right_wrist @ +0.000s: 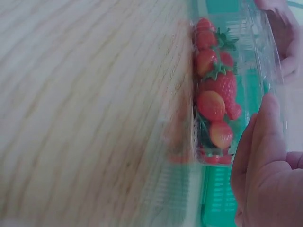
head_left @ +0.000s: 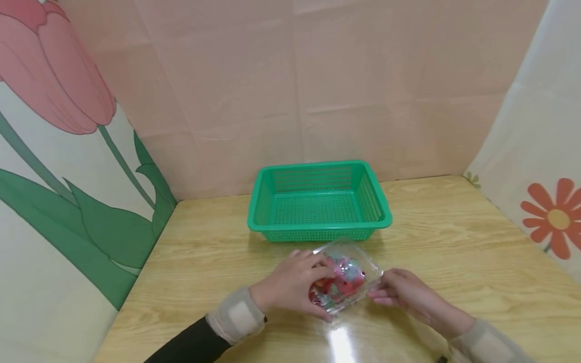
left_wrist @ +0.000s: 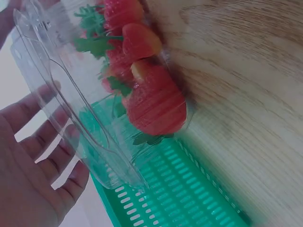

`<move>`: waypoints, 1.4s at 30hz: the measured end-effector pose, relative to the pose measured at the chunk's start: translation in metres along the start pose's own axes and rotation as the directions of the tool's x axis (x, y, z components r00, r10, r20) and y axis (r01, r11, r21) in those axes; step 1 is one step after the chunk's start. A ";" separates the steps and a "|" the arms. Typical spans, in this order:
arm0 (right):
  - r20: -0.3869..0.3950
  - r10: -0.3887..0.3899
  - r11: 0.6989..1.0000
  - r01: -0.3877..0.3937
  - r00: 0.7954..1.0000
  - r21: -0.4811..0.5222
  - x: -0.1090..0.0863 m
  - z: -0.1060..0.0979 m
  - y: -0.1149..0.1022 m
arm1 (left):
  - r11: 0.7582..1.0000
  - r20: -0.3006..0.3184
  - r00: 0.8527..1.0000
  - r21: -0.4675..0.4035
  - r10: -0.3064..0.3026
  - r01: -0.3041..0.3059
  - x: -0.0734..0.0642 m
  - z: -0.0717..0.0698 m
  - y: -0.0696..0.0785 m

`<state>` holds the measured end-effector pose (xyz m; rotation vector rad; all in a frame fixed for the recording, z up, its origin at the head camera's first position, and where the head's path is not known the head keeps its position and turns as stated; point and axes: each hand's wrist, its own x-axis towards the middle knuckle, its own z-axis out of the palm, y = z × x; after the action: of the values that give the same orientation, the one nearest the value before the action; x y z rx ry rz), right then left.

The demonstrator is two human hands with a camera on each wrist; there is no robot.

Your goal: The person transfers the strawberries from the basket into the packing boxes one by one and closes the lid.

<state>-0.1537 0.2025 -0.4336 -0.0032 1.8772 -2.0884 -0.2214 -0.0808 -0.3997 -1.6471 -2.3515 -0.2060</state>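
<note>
A clear plastic clamshell box (head_left: 350, 275) of strawberries lies on the table in front of the basket. Red fruits (left_wrist: 158, 101) and green leaves show through its wall in the left wrist view. From the left, my left hand (head_left: 297, 282) spans the box, fingers over its top and thumb near its front edge. At the right corner, my right hand (head_left: 406, 297) pinches the rim, its lower fingers curled. The right wrist view shows a pile of strawberries (right_wrist: 218, 94) inside, with the right hand's fingers (right_wrist: 265, 125) along the box's edge.
Just behind the box stands a green plastic basket (head_left: 320, 233) with slotted walls, nothing inside it. The wood-grain table (head_left: 199, 242) meets a pink cloth backdrop (head_left: 218, 101). Flower-printed panels flank both sides.
</note>
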 end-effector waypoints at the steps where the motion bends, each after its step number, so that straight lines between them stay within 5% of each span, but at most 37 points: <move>1: 0.003 0.003 1.000 -0.003 1.000 -0.011 0.000 0.000 0.000 | 1.000 -0.004 1.000 0.003 -0.002 0.002 -0.001 0.000 0.000; 9: 0.096 0.043 0.991 -0.030 0.994 -0.134 0.000 -0.002 0.002 | 0.999 -0.032 0.999 0.025 0.026 -0.025 -0.013 -0.002 -0.010; 19: 0.204 0.045 0.963 0.012 0.978 -0.271 0.006 0.008 0.000 | 0.997 -0.056 0.998 -0.078 -0.023 0.019 -0.038 -0.006 -0.033; 28: 0.212 0.026 0.967 0.029 0.977 -0.254 0.014 0.014 0.001 | 0.962 -0.075 0.979 -0.211 -0.191 0.172 -0.056 -0.004 -0.039; 32: 0.197 0.037 0.970 0.013 0.980 -0.244 0.016 0.016 0.003 | 0.896 -0.083 0.933 -0.320 -0.349 0.307 -0.063 -0.001 -0.037; 38: 0.202 0.032 0.967 0.021 0.979 -0.252 0.017 0.017 0.002 | 0.668 0.010 0.826 -0.583 -0.564 0.463 -0.075 0.003 -0.040; 42: 0.207 0.043 0.968 0.010 0.977 -0.250 0.018 0.016 0.003 | 0.536 0.167 0.797 -0.659 -0.580 0.528 -0.081 0.008 -0.043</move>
<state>-0.1663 0.1821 -0.4378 -0.2579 1.9852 -1.7487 -0.2373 -0.1663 -0.4294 -0.9494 -2.8510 -1.3909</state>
